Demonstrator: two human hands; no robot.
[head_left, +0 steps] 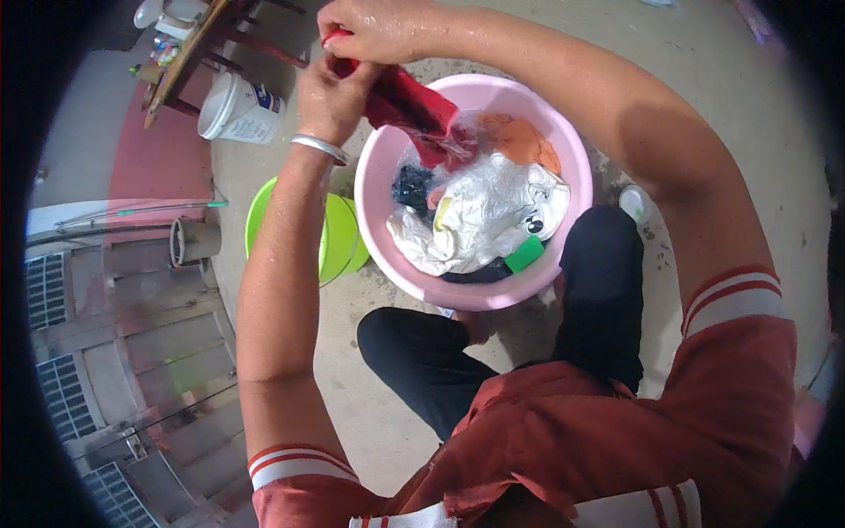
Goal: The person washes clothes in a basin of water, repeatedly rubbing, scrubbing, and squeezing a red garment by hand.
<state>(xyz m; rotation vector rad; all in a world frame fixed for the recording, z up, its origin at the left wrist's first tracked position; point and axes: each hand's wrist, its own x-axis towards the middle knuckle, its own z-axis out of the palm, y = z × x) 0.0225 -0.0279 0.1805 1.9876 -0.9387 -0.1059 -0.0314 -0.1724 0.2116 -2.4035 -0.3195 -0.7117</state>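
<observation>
Bare concrete floor spreads under a pink wash basin full of wet laundry, with a green basin touching its left side and a white bucket lying farther off. Above the basin's far rim, the left hand and right hand both clench a red cloth, whose lower end trails into the basin.

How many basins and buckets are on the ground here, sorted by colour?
Pink basin, holding wet laundry: 1
Green basin, beside the pink one: 1
White bucket, tilted by the wooden bench: 1
Total: 3
</observation>
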